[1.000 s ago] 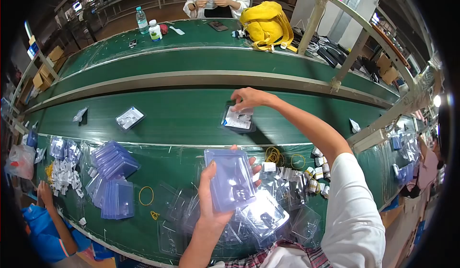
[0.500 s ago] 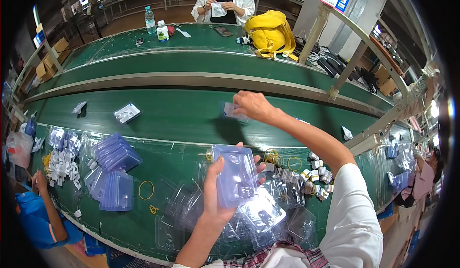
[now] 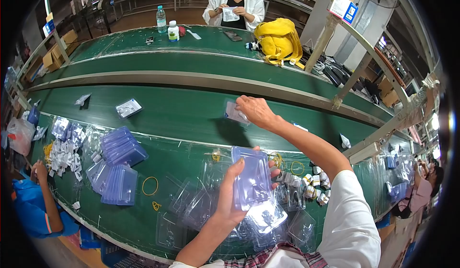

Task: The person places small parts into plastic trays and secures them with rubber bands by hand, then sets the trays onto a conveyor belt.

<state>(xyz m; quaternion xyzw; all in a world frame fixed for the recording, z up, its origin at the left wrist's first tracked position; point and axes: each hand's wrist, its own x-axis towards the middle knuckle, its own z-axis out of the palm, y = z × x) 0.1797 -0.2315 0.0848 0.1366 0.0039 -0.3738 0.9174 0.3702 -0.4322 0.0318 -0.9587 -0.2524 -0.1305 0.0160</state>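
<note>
My left hand (image 3: 229,191) is closed around a clear, bluish plastic blister tray (image 3: 251,177), perhaps several nested together, held above the near edge of the belt. Farther out, my right hand (image 3: 258,111) grips the right side of a clear blister pack (image 3: 233,111) with a pale insert, over the green belt; its fingertips are partly hidden. Below my left hand lies a loose heap of clear plastic trays (image 3: 191,203). Small white bundles with yellow bands (image 3: 314,189) lie to the right of it.
Stacked bluish trays (image 3: 120,186) and a pile of small white pieces (image 3: 64,160) lie to the left. A filled blister pack (image 3: 128,108) is on the belt (image 3: 177,110). Across stand a yellow bag (image 3: 278,38) and bottles; a person sits there. Other people work at both sides.
The whole view has shifted slightly, so most things appear farther right. My right hand still grips the blister pack over the belt, its fingers now nearer the pack's edge. The left keeps its hold.
</note>
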